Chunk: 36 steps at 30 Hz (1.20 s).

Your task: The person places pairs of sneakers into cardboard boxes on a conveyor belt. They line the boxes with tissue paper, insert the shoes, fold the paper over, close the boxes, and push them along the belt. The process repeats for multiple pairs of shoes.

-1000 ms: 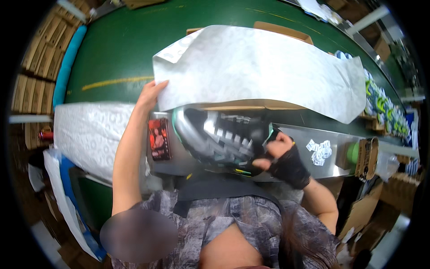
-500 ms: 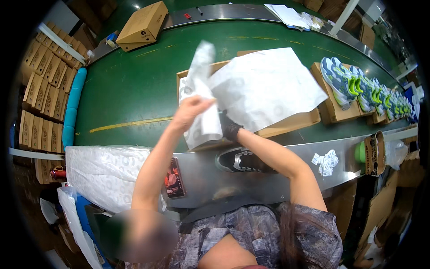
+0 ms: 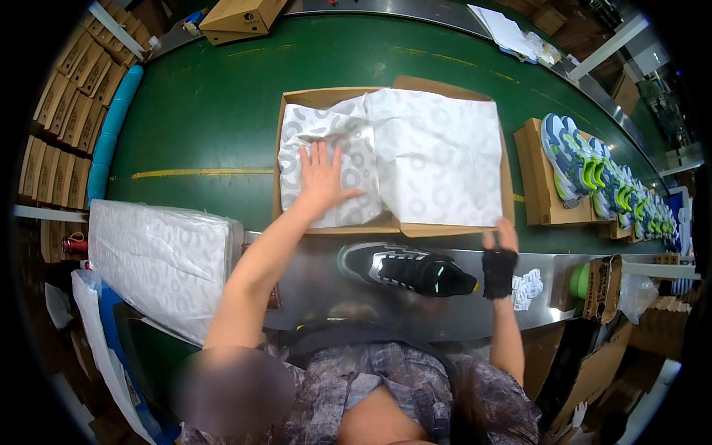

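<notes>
Both hands are busy with the paper. My left hand [image 3: 320,180] lies flat and wide open on the white paper [image 3: 386,152], fingers spread, pressing it down into the box [image 3: 400,226]. My right hand [image 3: 498,261], in a black glove with bare fingertips, pinches the near right corner of the same paper at the box edge.

Closest to me is the shiny metal shelf [image 3: 311,285]. 1 black shoe [image 3: 406,268] lies on its side there, just beside the right hand and not touching it. A small pile of white paper tags [image 3: 526,288] sits a little to the right. On my left sits a big pack of white paper in clear plastic [image 3: 159,259].

Next comes the open brown box on the green belt [image 3: 208,119]. The paper covers almost all of its inside and hangs over the near edge.

I think this is the step of lining the box. The shoe is not in yet. The next move calls for keeping the paper flat, then lifting the shoe off the shelf into the box.

Farther right, a row of blue and green shoes [image 3: 586,167] sits on box lids. Far back on the belt is another brown box [image 3: 241,16].
</notes>
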### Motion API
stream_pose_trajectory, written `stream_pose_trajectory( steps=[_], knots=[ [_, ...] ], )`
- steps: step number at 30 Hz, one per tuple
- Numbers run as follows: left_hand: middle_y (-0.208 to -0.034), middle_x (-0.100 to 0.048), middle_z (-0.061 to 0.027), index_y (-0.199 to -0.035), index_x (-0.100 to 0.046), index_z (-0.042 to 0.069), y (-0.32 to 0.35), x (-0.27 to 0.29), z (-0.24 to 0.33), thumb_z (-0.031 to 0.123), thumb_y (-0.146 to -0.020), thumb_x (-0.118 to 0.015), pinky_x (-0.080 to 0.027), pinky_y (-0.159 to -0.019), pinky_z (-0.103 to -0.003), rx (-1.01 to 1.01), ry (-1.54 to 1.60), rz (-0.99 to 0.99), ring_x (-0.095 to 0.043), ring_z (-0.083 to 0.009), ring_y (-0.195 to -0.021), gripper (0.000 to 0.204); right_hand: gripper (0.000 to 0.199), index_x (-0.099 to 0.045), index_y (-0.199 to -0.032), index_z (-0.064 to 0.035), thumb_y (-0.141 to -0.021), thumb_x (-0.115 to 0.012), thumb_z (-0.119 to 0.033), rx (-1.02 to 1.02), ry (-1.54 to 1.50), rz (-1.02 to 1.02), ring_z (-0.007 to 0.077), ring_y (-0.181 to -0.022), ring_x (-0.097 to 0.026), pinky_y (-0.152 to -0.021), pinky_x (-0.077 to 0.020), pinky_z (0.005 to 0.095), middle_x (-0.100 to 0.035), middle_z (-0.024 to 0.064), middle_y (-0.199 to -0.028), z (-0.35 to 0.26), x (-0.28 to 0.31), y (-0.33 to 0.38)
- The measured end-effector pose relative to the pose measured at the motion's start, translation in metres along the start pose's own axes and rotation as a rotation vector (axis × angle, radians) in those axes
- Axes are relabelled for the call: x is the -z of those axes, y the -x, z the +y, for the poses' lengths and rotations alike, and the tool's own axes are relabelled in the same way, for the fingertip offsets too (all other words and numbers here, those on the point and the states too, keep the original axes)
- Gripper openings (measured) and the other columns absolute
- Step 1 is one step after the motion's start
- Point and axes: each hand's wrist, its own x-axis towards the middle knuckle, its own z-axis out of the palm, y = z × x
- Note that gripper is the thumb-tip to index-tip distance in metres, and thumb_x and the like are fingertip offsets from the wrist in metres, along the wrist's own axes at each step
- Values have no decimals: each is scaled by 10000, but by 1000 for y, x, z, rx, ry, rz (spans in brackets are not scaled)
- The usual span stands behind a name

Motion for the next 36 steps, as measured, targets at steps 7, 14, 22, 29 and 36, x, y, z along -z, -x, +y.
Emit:
stream_pose_trajectory(
  steps=[7,14,22,29,36],
  knots=[
    [-953,-571,-182,-982,-562,6,63,69,49,445,-588,-753,-459,-739,-385,-450,897,-157,-568,-334,-851,620,345,-565,-1030,16,-870,-514,-284,-915,-643,-516,126,-821,-537,-756,-429,257,-610,68,-878,24,-18,108],
    [-1177,-475,-103,-1199,-390,22,103,90,57,123,-549,-813,-387,-904,-338,163,1158,-790,-453,-207,-1088,782,722,-340,-1291,4,-700,-666,-252,-675,-1359,-614,193,-1083,-486,-926,-375,302,-474,114,-1212,-83,44,17],
    [-917,-589,-67,-1041,-533,-20,66,127,24,173,-692,-720,-452,-750,-266,348,1458,-153,-550,-129,-834,440,617,-418,-1238,-24,-698,-688,-156,-443,-1361,-703,151,-912,-518,-793,-408,276,-530,96,-1102,-101,30,-5],
    [-1058,-562,-130,-1153,-434,-66,-30,8,3,450,-801,-576,-478,-764,-331,771,1771,-119,-558,-191,-938,640,415,-472,-1181,-37,-807,-606,-155,-747,-1068,-975,124,-918,-524,-811,-436,262,-546,62,-1067,-80,-1,36],
    [-1057,-518,-132,-1183,-375,-32,-24,-11,51,432,-840,-524,-457,-764,-399,603,1674,-770,-543,-246,-906,596,397,-509,-1116,-78,-778,-641,-240,-1366,-1456,-352,128,-933,-502,-731,-431,293,-554,32,-1026,-53,-61,42]
  ],
)
